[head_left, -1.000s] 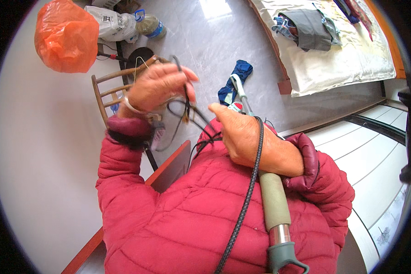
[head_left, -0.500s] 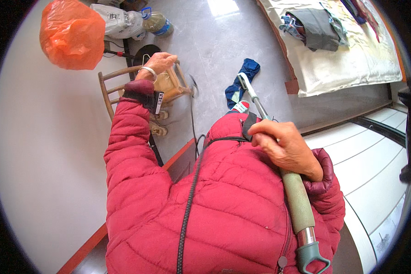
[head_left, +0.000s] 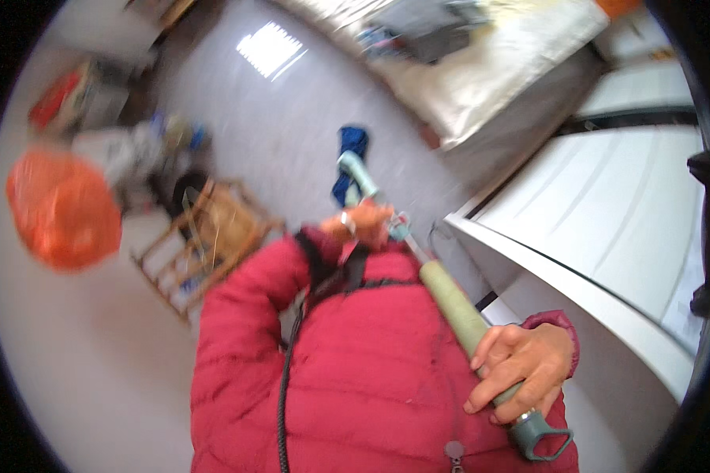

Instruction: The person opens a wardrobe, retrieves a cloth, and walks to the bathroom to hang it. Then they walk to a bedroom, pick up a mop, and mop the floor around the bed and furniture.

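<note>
Both hands on mop handle (head_left: pixel 450 303): right hand (head_left: pixel 521 366) low, left hand (head_left: pixel 363 225) high.

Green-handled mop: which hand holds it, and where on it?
Both. Right hand grips the green-handled mop near its top end, above the hanging loop; left hand holds the thin metal shaft lower down.

Probably a home bedroom: bed (head_left: pixel 481 71).

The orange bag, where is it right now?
In the head view the orange bag is at the far left, beside the wooden chair, well away from both hands.
</note>
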`<state>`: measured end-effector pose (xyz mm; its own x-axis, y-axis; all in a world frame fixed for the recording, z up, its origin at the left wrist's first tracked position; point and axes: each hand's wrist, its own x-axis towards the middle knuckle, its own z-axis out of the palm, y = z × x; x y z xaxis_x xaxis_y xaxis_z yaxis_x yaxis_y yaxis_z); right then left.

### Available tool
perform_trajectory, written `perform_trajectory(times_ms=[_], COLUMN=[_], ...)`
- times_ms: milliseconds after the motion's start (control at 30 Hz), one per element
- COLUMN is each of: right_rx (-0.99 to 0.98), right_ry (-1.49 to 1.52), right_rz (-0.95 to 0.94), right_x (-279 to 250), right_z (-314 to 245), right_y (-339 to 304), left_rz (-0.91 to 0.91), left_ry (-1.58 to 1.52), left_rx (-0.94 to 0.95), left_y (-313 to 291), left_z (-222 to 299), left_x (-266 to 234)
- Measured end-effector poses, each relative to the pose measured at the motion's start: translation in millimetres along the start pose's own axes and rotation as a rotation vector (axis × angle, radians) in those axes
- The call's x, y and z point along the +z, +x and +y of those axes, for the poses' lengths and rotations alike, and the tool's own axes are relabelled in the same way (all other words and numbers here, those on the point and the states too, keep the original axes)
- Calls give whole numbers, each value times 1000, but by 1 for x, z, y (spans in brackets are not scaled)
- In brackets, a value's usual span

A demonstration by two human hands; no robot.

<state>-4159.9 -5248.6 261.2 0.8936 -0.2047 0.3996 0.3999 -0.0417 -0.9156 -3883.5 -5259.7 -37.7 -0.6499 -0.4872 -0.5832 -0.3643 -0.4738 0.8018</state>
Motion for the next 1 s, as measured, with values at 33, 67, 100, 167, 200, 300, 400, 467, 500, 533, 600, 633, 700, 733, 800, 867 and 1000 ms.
perform_trajectory(times_ms=[33, 67, 100, 167, 200, 300, 400, 467, 500, 533, 600, 633, 700, 733, 800, 867, 1000], right_rx=[10, 4, -3, -10, -45, -62, -99, -110, -116, -151, -149, -148, -148, -163, -155, -138, -77], right_ry=[-84, -138, -309, -319, -324, -341, -360, -392, -420, -463, -544, -583, -687, -704, -791, -804, -828], right_rz=[100, 259, 451, 982, 1083, 1100, 1245, 1331, 1376, 1408, 1484, 1506, 1510, 1546, 1507, 1497, 1298], right_x=[-1, 1, -1, 4, 9, 28, 49, 64, 73, 80, 96, 103, 118, 128, 142, 157, 184], right_z=[-6, -10, -14, -19, -19, -19, -23, -31, -35, -42, -55, -62, -75, -81, -95, -108, -129], right_y=[-5, -9, -15, -22, -25, -36, -48, -56, -58, -62, -66, -68, -74, -76, -85, -94, -106], left_rz=[30, -213, -81, 52, 47, 51, -252, -309, -304, -277, -285, -274, -341, -372, -382, -355, -377], left_ry=[-709, -993, -1000, -851, -838, -932, 58, 528, 722, 907, 909, 925, 876, 961, 926, 728, 412], left_rx=[-267, -334, -455, -418, -405, -629, -78, 188, 215, 305, 335, 332, 226, 255, 351, 406, 74], left_y=[9, 25, 39, 66, 84, 131, 149, 151, 150, 150, 152, 154, 160, 164, 172, 183, 222], left_z=[-1, 0, 1, -4, -7, -27, -37, -31, -23, -13, 8, 17, 29, 33, 34, 30, 22], left_x=[18, 16, 15, 9, 4, 3, 7, 20, 27, 37, 61, 73, 101, 116, 143, 165, 209])
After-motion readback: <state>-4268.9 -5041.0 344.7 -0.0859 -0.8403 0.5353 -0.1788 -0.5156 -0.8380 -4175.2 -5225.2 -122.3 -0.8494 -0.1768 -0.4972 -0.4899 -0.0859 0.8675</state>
